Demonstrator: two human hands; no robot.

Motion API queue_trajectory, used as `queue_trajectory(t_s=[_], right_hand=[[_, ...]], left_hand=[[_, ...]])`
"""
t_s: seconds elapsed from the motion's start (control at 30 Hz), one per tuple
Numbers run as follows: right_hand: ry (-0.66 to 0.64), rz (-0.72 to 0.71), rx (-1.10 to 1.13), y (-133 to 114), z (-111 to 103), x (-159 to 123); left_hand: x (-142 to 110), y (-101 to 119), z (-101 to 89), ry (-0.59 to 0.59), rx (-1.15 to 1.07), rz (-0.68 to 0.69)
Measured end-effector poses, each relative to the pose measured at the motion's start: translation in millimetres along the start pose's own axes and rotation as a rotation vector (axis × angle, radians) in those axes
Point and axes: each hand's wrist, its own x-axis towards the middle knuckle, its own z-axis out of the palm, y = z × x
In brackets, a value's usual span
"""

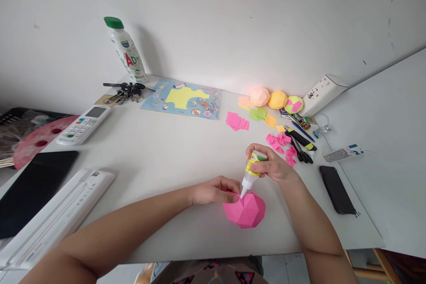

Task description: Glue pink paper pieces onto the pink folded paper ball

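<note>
Near the front edge of the table, a pink folded-paper ball (246,212) with faceted sides is pinched at its upper left rim by my left hand (216,191). My right hand (269,165) grips a glue bottle (254,167) with a yellow label, tipped nozzle-down. Its white tip meets the upper edge of the pink paper, close to my left fingertips. Several small folded pink paper pieces (278,141) lie beyond my right hand. Farther back stand a peach paper ball (259,96), an orange paper ball (277,100) and a green-and-pink paper ball (294,104).
Pink paper squares (237,120) and green paper squares (258,113) lie behind my hands. Scissors (301,151), a cutter (302,139) and a black pouch (337,190) are at the right. On the left are a white device (60,217), a remote (84,124), keys (128,92) and a bottle (128,51).
</note>
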Motion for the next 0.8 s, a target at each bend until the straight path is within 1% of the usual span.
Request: queue_trajectory(t_s=[0.13, 0.43, 0.8], right_hand=[[-0.03, 0.029, 0.038, 2, -1, 4], [-0.044, 0.085, 0.089, 7, -4, 9], [-0.089, 0.123, 0.123, 10, -3, 12]], left_hand=[[0, 1, 0.2, 0.017, 0.009, -0.015], [0, 0, -0.6, 0.041, -0.004, -0.029], [1, -1, -1.3, 0.018, -0.013, -0.021]])
